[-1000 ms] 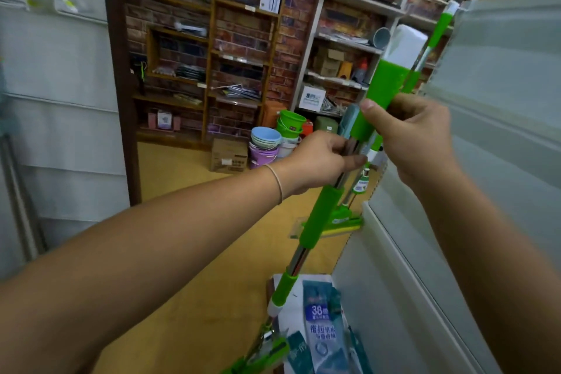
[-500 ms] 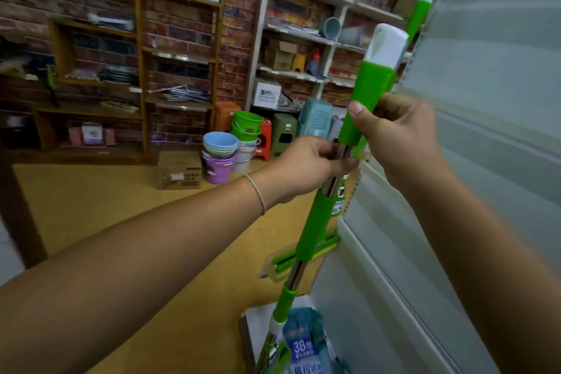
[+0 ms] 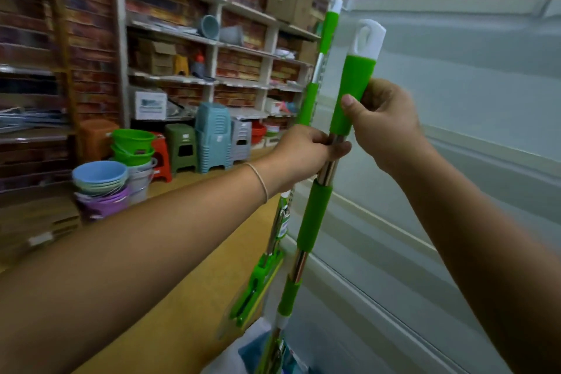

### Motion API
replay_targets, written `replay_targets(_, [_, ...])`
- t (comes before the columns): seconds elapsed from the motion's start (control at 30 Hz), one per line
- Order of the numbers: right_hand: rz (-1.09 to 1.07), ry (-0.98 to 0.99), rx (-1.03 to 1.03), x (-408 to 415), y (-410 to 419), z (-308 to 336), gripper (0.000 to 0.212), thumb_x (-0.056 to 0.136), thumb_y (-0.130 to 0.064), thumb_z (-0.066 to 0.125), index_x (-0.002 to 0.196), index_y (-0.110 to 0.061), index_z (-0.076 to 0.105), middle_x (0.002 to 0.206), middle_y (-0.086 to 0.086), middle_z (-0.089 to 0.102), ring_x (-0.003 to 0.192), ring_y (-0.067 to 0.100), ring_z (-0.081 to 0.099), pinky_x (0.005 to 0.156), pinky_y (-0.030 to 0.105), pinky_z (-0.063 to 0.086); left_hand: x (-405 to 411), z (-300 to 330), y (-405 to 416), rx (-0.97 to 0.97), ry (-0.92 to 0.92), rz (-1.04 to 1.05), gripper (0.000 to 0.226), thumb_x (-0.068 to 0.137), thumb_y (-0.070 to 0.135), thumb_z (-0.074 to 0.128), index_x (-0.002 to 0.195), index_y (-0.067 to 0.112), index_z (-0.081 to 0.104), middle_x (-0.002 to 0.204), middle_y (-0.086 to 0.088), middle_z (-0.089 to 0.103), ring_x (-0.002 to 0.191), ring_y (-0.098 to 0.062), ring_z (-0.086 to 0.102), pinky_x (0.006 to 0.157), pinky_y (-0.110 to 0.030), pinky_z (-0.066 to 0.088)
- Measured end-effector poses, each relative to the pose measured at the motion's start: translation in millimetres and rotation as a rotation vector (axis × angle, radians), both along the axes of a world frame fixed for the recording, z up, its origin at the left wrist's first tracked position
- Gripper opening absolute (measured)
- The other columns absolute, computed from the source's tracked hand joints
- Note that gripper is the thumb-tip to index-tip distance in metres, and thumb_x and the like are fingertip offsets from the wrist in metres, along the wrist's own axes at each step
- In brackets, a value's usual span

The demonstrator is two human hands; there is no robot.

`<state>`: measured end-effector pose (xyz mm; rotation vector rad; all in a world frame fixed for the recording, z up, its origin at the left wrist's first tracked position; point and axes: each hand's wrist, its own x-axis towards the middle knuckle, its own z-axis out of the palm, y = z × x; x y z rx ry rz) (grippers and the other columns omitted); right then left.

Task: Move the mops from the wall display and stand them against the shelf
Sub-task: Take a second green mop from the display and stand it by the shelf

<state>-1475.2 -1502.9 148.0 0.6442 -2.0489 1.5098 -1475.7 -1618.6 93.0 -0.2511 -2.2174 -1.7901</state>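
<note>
I hold a green and steel mop nearly upright against the white shelf panel. My right hand grips its upper green handle sleeve just under the white cap. My left hand holds the steel pole right below that. Its head is partly cut off at the bottom edge, in blue packaging. A second green mop stands just behind, leaning on the shelf's corner, its green head on the floor.
Stacked plastic basins and buckets sit on the yellow floor to the left. Plastic stools line the back under white wall shelves holding boxes and pots. Wooden shelves stand on the far left.
The view has swung right and closer to the shelf. The mop in my hands has been brought more upright, next to the mop leaning at the shelf corner.
</note>
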Motion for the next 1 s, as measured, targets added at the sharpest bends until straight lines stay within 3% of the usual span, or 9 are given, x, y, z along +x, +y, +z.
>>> replay_targets(0.2, [-0.085, 0.000, 0.019, -22, -5, 9, 0.009, 0.095, -0.011, 0.063, 0.099, -0.018, 0.065, 0.079, -0.012, 0.066, 0.061, -0.011, 0.063, 0.057, 0.007, 0.050, -32, 9, -7, 0.026, 0.007, -0.103, 0.026, 0.083, 0.025, 0.073, 0.102, 0.007, 0.072, 0.099, -0.013, 0.072, 0.093, -0.026, 0.066, 0.074, -0.029, 0.052])
replay_targets(0.3, [-0.110, -0.002, 0.023, -39, -6, 3, 0.010, 0.094, -0.011, 0.063, 0.103, -0.016, 0.067, 0.080, -0.013, 0.066, 0.063, -0.009, 0.064, 0.059, 0.007, 0.051, -51, 5, -9, 0.011, 0.001, -0.149, 0.026, 0.084, 0.025, 0.072, 0.101, 0.006, 0.072, 0.102, -0.017, 0.072, 0.099, -0.032, 0.067, 0.087, -0.041, 0.055])
replay_targets(0.6, [-0.097, -0.044, -0.011, -96, -4, 1, 0.013, 0.095, -0.009, 0.062, 0.096, -0.021, 0.061, 0.080, -0.014, 0.065, 0.059, -0.014, 0.062, 0.055, 0.005, 0.047, -107, 2, -5, 0.002, -0.006, -0.174, 0.021, 0.084, 0.027, 0.072, 0.096, 0.009, 0.072, 0.094, -0.014, 0.073, 0.093, -0.030, 0.069, 0.083, -0.043, 0.057])
replay_targets(0.83, [-0.099, -0.024, -0.027, -126, -8, 10, 0.013, 0.095, -0.011, 0.062, 0.096, -0.024, 0.061, 0.082, -0.012, 0.066, 0.064, -0.008, 0.064, 0.053, 0.007, 0.048, -133, 10, -8, 0.030, 0.023, -0.181, 0.019, 0.084, 0.027, 0.072, 0.091, 0.010, 0.073, 0.092, -0.014, 0.074, 0.091, -0.030, 0.069, 0.084, -0.047, 0.057])
replay_targets(1.0, [-0.156, -0.014, 0.013, -141, -23, 24, 0.009, 0.096, -0.012, 0.060, 0.101, -0.019, 0.064, 0.088, -0.001, 0.070, 0.079, 0.012, 0.069, 0.055, 0.018, 0.057, -146, 24, -19, 0.063, 0.060, -0.221, 0.019, 0.085, 0.021, 0.070, 0.092, 0.003, 0.072, 0.095, -0.020, 0.072, 0.087, -0.029, 0.067, 0.082, -0.043, 0.055])
